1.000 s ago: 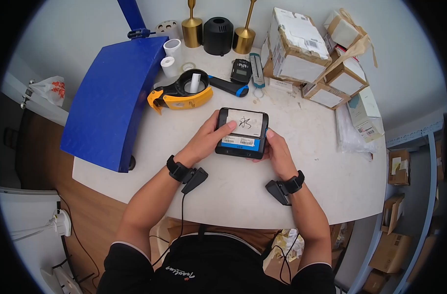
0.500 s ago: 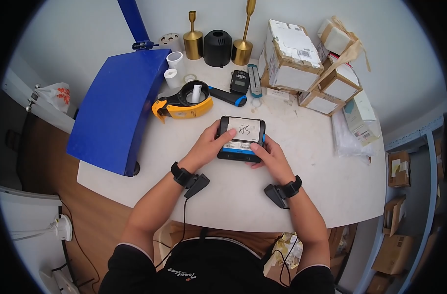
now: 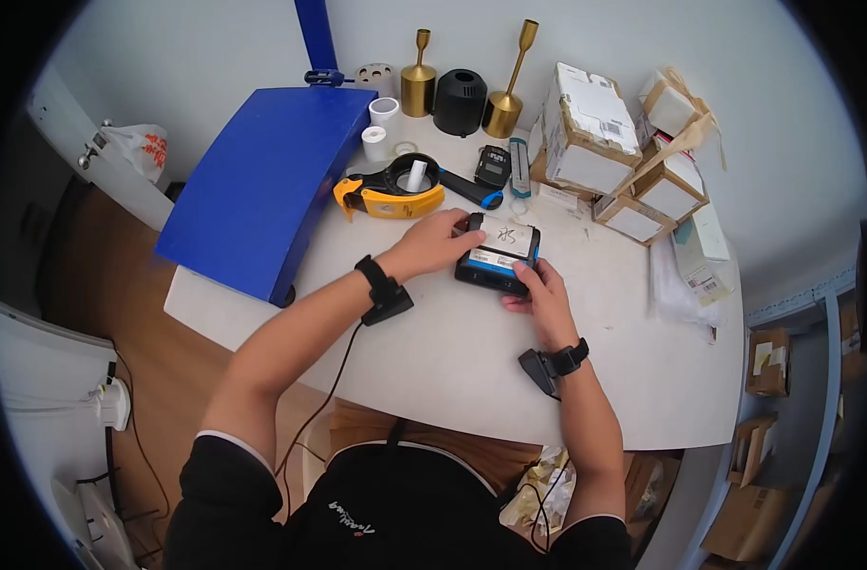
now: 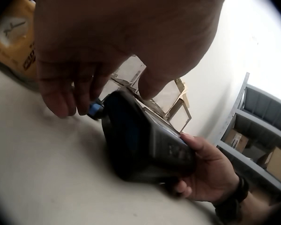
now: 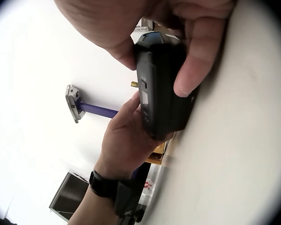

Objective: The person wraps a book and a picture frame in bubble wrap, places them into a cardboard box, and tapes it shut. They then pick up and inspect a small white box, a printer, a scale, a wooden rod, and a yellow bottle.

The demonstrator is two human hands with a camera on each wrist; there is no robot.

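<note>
A black handheld device (image 3: 491, 269) with a white handwritten label and a blue strip is held just over the white table. My right hand (image 3: 547, 299) grips its lower right corner, thumb on the top face and fingers at the underside. The left hand (image 3: 435, 245) is at the device's upper left edge. In the left wrist view, its fingers (image 4: 65, 96) hang loosely beside the device (image 4: 147, 140), with the thumb close above the edge; contact is unclear. In the right wrist view, the right thumb and fingers span the device's dark body (image 5: 161, 89).
A yellow-black tape dispenser (image 3: 390, 198) lies beyond the left hand, beside a blue platform (image 3: 267, 185). Paper rolls (image 3: 374, 144), brass holders (image 3: 418, 90) and a black cylinder (image 3: 460, 103) stand at the back. Taped boxes (image 3: 585, 142) are stacked back right; shelving (image 3: 804, 370) stands at right.
The left hand has loosened from the device's left side, its thumb moving off the label to the upper edge. The right hand keeps its grip. The head view has shifted.
</note>
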